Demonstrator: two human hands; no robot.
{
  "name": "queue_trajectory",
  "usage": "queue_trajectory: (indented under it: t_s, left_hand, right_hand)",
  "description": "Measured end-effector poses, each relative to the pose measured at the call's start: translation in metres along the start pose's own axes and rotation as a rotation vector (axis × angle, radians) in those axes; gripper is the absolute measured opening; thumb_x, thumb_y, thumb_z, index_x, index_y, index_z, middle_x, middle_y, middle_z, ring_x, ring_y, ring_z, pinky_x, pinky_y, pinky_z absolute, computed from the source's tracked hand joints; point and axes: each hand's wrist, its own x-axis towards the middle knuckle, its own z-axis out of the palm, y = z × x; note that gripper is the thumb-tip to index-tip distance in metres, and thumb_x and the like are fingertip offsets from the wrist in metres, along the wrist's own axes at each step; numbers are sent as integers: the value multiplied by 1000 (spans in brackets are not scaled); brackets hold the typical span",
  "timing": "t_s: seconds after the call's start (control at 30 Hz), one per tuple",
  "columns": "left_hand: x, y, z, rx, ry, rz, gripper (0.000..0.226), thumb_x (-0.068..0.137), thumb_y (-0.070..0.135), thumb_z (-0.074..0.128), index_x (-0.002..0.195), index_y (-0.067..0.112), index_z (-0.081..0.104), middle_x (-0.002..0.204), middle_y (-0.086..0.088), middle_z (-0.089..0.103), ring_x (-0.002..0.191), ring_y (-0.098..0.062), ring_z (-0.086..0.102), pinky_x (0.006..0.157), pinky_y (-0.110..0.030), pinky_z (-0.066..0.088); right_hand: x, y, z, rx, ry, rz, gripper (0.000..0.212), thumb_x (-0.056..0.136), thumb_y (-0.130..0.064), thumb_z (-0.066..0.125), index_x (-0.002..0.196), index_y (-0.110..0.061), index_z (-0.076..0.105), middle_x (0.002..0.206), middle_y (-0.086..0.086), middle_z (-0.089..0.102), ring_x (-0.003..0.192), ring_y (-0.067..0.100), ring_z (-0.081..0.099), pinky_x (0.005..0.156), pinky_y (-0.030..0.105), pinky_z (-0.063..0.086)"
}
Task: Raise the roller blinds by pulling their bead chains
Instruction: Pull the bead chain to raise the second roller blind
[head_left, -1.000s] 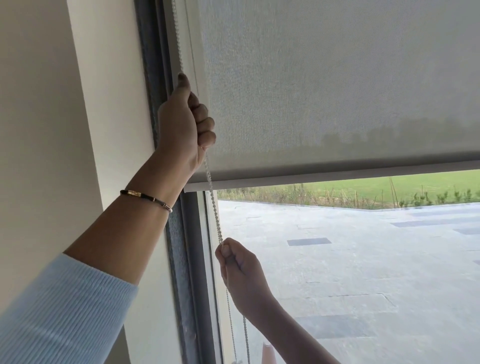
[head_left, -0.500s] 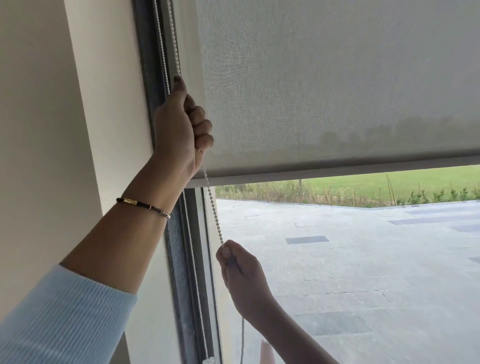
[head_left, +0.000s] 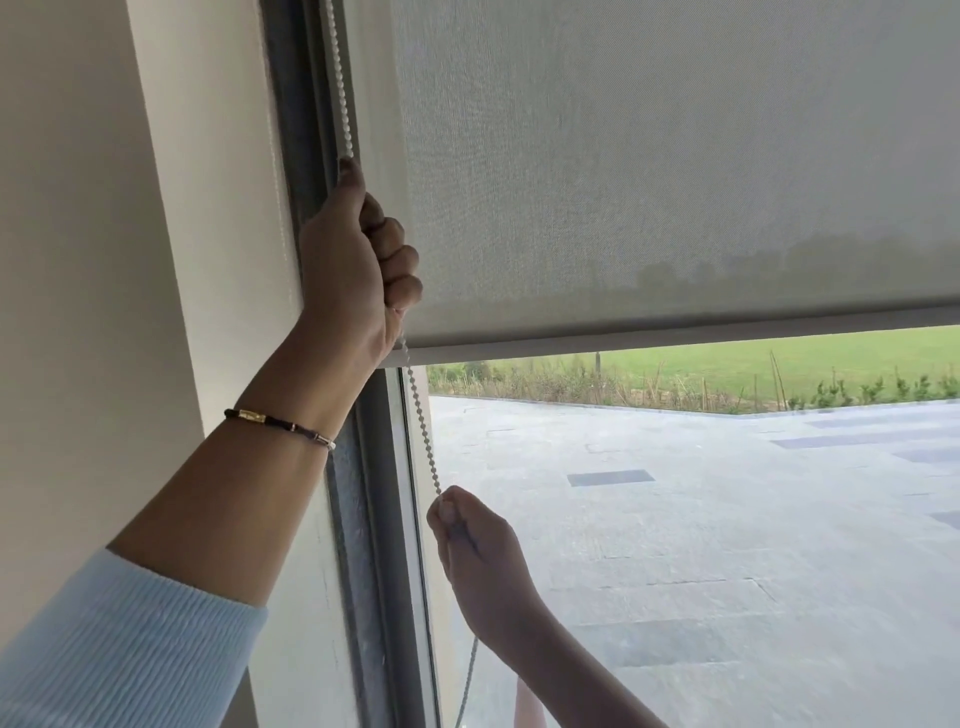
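Note:
A grey fabric roller blind (head_left: 649, 171) covers the upper part of the window, and its bottom bar (head_left: 675, 340) hangs level a little below my left hand. The white bead chain (head_left: 423, 426) runs down the left side of the window. My left hand (head_left: 353, 260) grips the chain high up, fist closed round it, thumb pointing up. Lower down, my right hand (head_left: 478, 561) pinches the same chain between thumb and fingers. The chain is taut between the two hands and goes on down below the right hand.
The dark window frame (head_left: 363, 571) and a cream wall (head_left: 104, 260) stand at the left. Through the glass I see a paved terrace (head_left: 727, 519) and a green lawn (head_left: 779, 364) beyond it.
The blind's bottom bar has risen a little against the view outside. Both hands keep their hold on the chain at nearly the same places.

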Motion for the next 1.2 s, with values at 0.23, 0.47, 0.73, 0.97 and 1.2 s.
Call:
queue_trajectory:
  t_s: [0.23,0.47,0.73,0.97,1.2]
  left_hand:
    - [-4,-3,-6,38,20,-7,51,104,48,40,60,27,26,52,8,15,46,-9,8,34,-20,9]
    - [-4,2,-6,38,-24,-17,52,103,50,40,60,27,23,52,9,14,46,-9,7,33,-19,10]
    - [-10,13,-2,51,-67,-28,53,102,52,41,60,26,21,56,7,11,49,-10,6,33,-19,9]
    - [-21,27,5,51,-116,-55,54,102,51,42,60,25,21,62,7,8,49,-9,5,34,-18,7]
    - [-29,43,2,46,-132,-88,51,102,51,41,62,26,22,64,7,7,50,-9,4,30,-16,9]
  right_hand:
    - [-3,3,4,-8,-4,27,54,92,12,31,61,-33,35,55,-16,34,55,4,24,53,17,21]
    - [-3,2,-2,75,-86,40,32,101,-8,37,71,-18,45,55,-17,40,51,2,31,50,14,26]
    - [52,-1,-13,-252,73,146,60,80,-60,67,129,-43,36,141,-7,40,132,21,40,109,55,36]
    - [77,45,45,-380,-110,329,96,65,-57,84,141,-36,29,151,-2,42,139,24,39,109,55,27]
    - [104,71,53,-375,135,421,84,74,-51,78,141,-29,32,148,2,42,135,25,38,101,51,30]
